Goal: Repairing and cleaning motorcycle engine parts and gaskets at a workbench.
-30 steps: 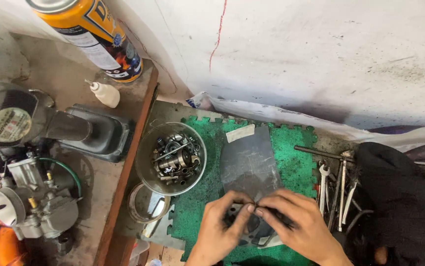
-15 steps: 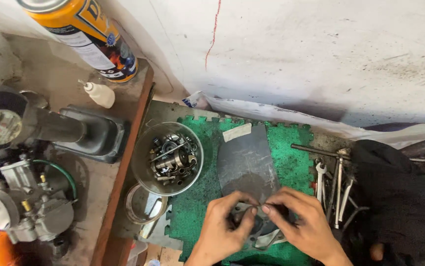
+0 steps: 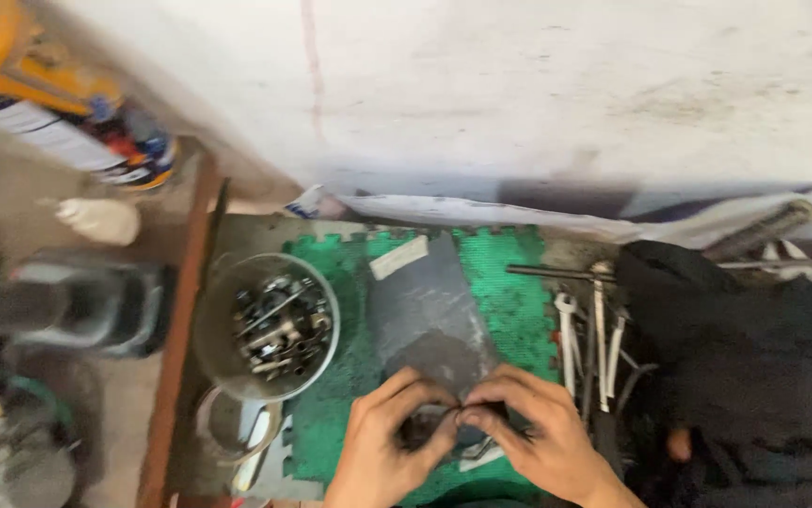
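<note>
My left hand [image 3: 389, 437] and my right hand [image 3: 528, 437] meet fingertip to fingertip over a small dark metal part [image 3: 436, 425], both pinching it low on a green foam mat [image 3: 509, 301]. The part is mostly covered by my fingers, and the picture is blurred. A grey sheet [image 3: 429, 306] lies on the mat just beyond my hands. A pale flat piece [image 3: 481, 455] shows under my right hand.
A round bowl [image 3: 227, 353] of several bolts and small metal parts stands left of the mat. Wrenches [image 3: 589, 325] and a black cloth [image 3: 745, 348] lie to the right. A spray can [image 3: 48, 122], a small white bottle [image 3: 100, 218] and engine parts are at the left.
The view has swung slightly and gone blurred. My hands stay together on the small part, fingertips closer over it than before.
</note>
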